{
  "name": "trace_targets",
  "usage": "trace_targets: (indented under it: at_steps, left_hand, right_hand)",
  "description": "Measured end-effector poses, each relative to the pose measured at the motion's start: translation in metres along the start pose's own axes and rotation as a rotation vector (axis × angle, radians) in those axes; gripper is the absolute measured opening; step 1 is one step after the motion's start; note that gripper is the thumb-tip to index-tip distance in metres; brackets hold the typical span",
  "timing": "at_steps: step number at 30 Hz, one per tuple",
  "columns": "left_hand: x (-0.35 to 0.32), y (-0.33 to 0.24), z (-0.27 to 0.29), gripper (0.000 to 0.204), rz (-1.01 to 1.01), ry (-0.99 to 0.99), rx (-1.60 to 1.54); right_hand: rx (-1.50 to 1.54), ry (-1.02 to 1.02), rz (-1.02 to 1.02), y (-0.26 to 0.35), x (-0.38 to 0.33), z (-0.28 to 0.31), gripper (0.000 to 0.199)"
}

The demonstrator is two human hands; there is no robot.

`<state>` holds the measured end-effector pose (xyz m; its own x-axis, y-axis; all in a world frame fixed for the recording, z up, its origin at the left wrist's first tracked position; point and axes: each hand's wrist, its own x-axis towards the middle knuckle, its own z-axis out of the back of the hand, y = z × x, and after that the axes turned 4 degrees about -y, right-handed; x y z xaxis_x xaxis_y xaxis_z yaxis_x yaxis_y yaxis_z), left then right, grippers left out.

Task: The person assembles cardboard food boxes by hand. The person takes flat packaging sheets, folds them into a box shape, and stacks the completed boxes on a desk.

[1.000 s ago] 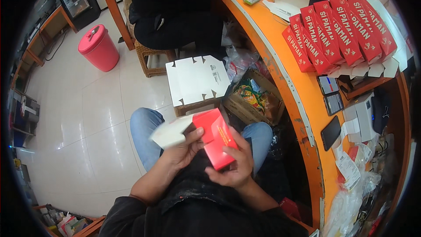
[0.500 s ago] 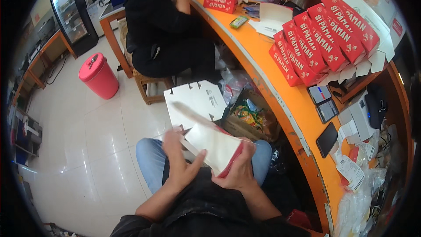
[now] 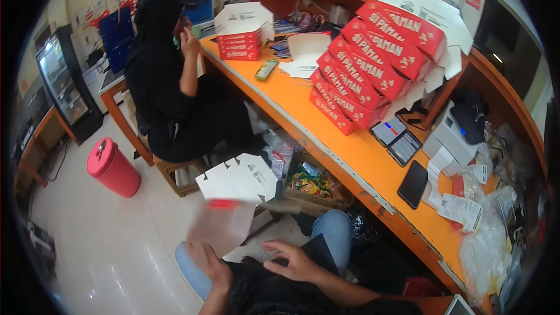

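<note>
1. Your left hand (image 3: 213, 265) pinches the lower edge of a blurred flat carton blank (image 3: 221, 224), which rises just above that grip.
2. Your right hand (image 3: 294, 259) lies spread on your dark lap, empty, just right of the blank and apart from it.
3. Beyond the grip, a stack of flat white blanks (image 3: 239, 178) sits on a box; a row of red boxes (image 3: 367, 76) stands on the orange counter (image 3: 326, 122), far right.

Open floor (image 3: 105, 245) to the left; counter (image 3: 350, 157) blocks right, flat cartons (image 3: 239, 178) and stool (image 3: 181, 175) ahead.
</note>
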<state>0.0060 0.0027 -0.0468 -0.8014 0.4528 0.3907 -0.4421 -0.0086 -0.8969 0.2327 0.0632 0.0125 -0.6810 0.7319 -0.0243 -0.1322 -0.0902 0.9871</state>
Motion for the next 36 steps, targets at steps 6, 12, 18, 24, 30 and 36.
trace_targets:
  at_steps: [6,12,18,24,30,36]
  left_hand:
    - [-0.017,-0.054,-0.003,0.042,-0.758,0.629,-0.219]
    - [-0.036,-0.077,-0.002,0.068,0.455,0.647,-0.735]
    - [-0.036,-0.071,-0.004,0.033,-0.422,0.392,-0.579]
    - [-0.011,-0.092,0.025,0.048,-0.656,0.542,-0.348]
    - [-0.002,-0.098,0.02,0.049,-0.764,0.521,-0.242]
    - [-0.004,-0.119,0.021,0.037,-0.61,0.624,-0.361]
  right_hand:
    - [1.117,-0.148,-0.273,0.022,-0.005,-0.008,0.044]
    - [1.079,-0.278,-0.204,0.018,-0.008,-0.019,0.037]
    - [0.964,-0.349,-0.084,0.015,-0.01,-0.033,0.026]
    - [0.971,-0.238,0.0,0.046,-0.012,-0.009,0.041]
    - [0.989,-0.265,-0.054,0.052,-0.012,-0.023,0.048]
    - [-0.036,-0.276,0.093,0.032,-0.016,-0.014,0.06]
